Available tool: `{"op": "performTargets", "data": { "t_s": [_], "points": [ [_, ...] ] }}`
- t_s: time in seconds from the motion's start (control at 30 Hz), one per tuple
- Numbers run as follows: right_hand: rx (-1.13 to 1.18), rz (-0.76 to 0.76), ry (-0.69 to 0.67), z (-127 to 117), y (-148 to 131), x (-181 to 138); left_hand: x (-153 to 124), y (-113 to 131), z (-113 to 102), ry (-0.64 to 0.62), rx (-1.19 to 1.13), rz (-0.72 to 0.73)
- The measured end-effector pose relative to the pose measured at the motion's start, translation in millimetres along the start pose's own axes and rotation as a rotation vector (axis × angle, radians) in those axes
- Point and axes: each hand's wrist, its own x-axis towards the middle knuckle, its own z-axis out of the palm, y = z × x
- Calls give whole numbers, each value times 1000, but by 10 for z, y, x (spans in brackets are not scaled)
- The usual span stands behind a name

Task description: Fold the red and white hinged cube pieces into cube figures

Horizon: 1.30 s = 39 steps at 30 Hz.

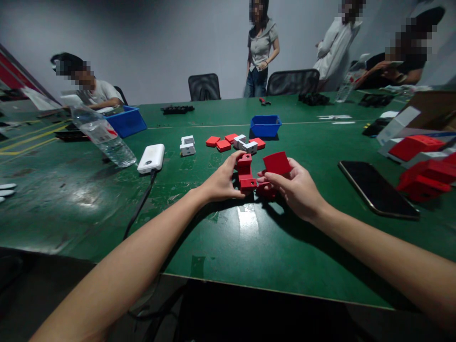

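Observation:
My left hand [221,179] is closed around a red U-shaped block [245,172] with holes in its ends. Close beside it, my right hand [297,190] pinches a flat red square piece [277,163] between thumb and fingers, tilted up. Under the right fingers shows another red part [266,191], mostly hidden; whether the hand touches it I cannot tell. Just beyond my hands lie several red square pieces [223,145] and a white U-shaped block [245,144]. A second white block [187,146] stands further left.
On the green table [221,247] are a white power bank [151,158] with a black cable, a water bottle [107,135], blue bins [265,126] and a phone [377,189]. Red and white parts [425,180] are piled at right. Several people are around the far side.

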Motion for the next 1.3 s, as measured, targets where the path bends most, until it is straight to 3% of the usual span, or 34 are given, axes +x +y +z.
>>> {"op": "performTargets", "data": {
  "t_s": [0.67,0.93,1.3],
  "points": [
    [16,-23,-80,17,-18,-15,-3,-10,10,3,-31,-12],
    [42,53,-69,53,-71,-40,-2,-9,5,1,-23,-6],
    [84,151,-158,40,-116,-52,-8,8,4,-2,-7,-13]
  ]
}}
